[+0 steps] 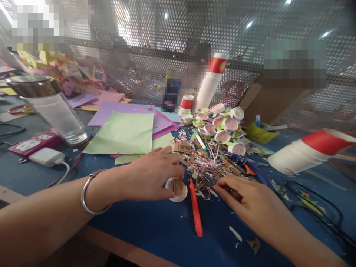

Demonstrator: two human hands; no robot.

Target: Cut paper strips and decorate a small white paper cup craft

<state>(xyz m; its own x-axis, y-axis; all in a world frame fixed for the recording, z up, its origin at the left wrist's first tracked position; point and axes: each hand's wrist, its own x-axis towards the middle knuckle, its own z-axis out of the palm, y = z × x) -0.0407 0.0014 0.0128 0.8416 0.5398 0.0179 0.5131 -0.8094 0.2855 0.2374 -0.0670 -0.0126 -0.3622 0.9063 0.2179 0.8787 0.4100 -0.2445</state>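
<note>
My left fingers [177,170] pinch the little white cup [181,190] by its edge, maybe to keep it steady, just beside the red pen [196,211]; my right fingers [226,181] are wrapped round a dark tool [209,180] by the paper scraps [207,159]

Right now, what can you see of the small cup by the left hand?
The small cup looks like paper: shallow and round, white outside, brown inside, perhaps with a darker strip. It is open side up, just left of the red marker. The thumb of the left hand overlaps its rim; grip unclear.
</note>
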